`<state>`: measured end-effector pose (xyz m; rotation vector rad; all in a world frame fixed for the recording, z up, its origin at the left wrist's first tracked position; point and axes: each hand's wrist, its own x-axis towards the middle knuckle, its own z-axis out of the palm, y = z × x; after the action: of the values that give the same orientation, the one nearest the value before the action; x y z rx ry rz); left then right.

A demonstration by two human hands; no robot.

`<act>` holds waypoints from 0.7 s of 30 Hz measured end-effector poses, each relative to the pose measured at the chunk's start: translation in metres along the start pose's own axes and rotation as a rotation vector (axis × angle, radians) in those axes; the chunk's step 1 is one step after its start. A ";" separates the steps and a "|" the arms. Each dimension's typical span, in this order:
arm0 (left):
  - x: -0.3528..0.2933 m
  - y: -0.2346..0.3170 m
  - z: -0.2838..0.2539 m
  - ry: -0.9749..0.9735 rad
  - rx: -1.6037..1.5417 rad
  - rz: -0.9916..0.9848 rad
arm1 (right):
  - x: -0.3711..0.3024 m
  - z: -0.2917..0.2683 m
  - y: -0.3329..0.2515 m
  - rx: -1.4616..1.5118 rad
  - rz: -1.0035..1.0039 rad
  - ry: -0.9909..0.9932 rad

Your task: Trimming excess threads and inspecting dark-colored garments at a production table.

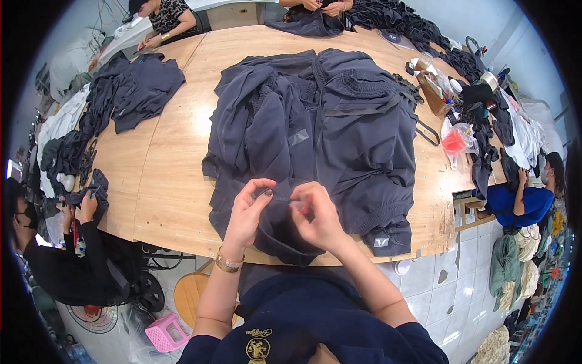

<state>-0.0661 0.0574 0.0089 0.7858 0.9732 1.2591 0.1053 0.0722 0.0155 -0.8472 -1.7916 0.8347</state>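
Left hand (pixel 250 209) pinching dark cloth (pixel 279 227); right hand (pixel 316 217) just beside, fingertips blurred. Both at garment pile's (pixel 364 142) 6 o'clock. Frame: loose garment (pixel 142 88) at 10, co-worker in blue (pixel 526 203) at 3.

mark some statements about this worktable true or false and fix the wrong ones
1. The left hand holds dark cloth. True.
2. The bracelet is on the right wrist. False: it is on the left wrist.
3. The clear bag with red contents lies right of the dark cloth. True.
4. The tabletop is black. False: it is light brown.
5. The fan appears at the picture's upper right. False: it is at the lower left.
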 end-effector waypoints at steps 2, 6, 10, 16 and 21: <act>-0.001 0.002 0.005 0.002 0.036 0.029 | 0.010 -0.001 -0.005 -0.108 -0.175 -0.052; -0.002 0.002 0.005 -0.020 0.012 0.009 | 0.006 0.004 0.008 -0.105 -0.026 0.012; -0.005 0.003 0.003 0.006 -0.007 -0.006 | 0.005 -0.001 0.008 0.086 0.233 0.253; -0.002 0.000 0.001 0.010 -0.051 -0.060 | -0.008 -0.003 0.018 0.021 0.284 0.096; -0.002 0.010 -0.006 0.201 0.344 0.267 | -0.017 -0.016 0.030 0.216 0.513 -0.086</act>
<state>-0.0755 0.0571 0.0159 1.0993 1.3025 1.4400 0.1311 0.0763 -0.0119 -1.1596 -1.5354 1.3838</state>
